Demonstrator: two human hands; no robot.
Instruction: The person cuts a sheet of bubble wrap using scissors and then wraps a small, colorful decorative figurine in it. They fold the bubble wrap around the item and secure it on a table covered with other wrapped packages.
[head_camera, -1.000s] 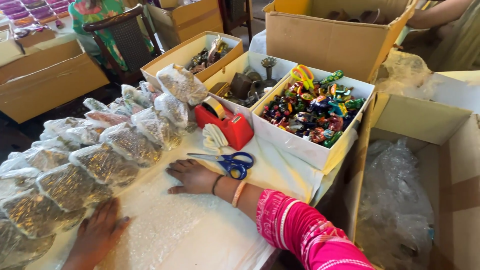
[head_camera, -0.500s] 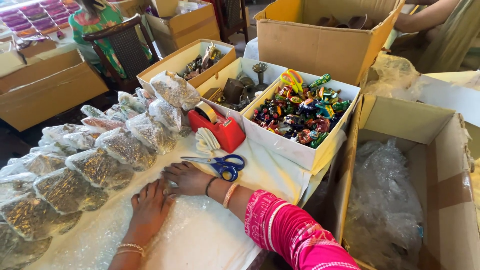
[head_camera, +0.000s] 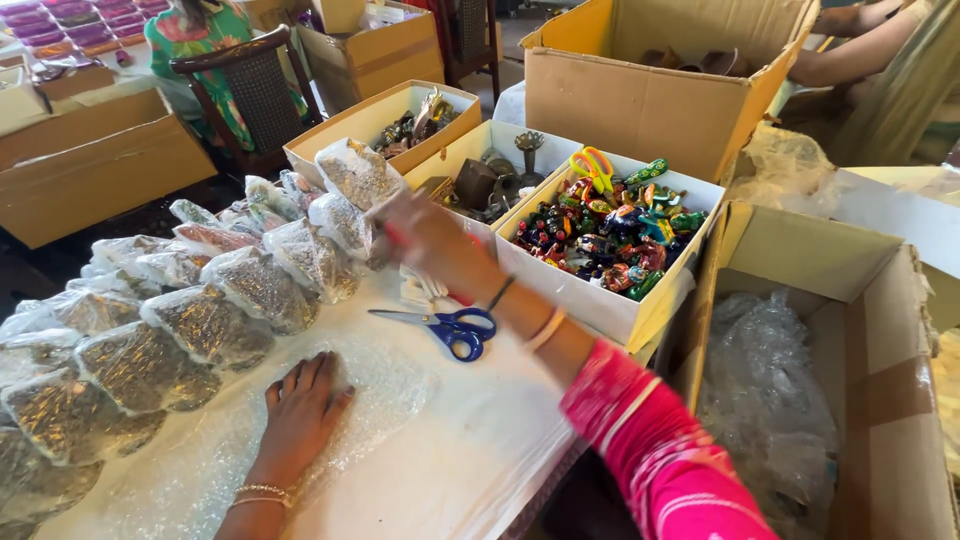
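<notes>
**A:** What carries it all?

**B:** A white-covered worktop (head_camera: 500, 440). A large brown cardboard box (head_camera: 640, 100) stands beyond its far edge. In front of that, along the right edge, sits a white box (head_camera: 590, 300) full of small painted figures.

**A:** And the sheet on the cloth?

**B:** Bubble wrap (head_camera: 395, 385), lying flat near the worktop's near edge. Rows of wrapped packets (head_camera: 210, 325) run along the left edge, up towards the far left corner.

**A:** Where are the hands?

**B:** The left hand (head_camera: 300, 410) lies palm down on the bubble wrap, its fingers spread flat and holding nothing. The right hand (head_camera: 430, 235) is raised over the far part of the worktop, between the farthest packets and the white box. It is blurred, so I cannot tell whether its fingers are spread or pinching something.

**A:** Any tools?

**B:** Blue-handled scissors (head_camera: 450, 325) lie on the cloth under the right forearm, just beyond the far edge of the sheet, blades pointing left.

**A:** How would you do this well?

**B:** I'd judge the flat palm is right, because the sheet is light and slides on cloth. Weight through the whole hand, not just the fingertips, should hold it without creasing it. The reaching arm should pass above the scissors, clear of the packets and the white box.
</notes>
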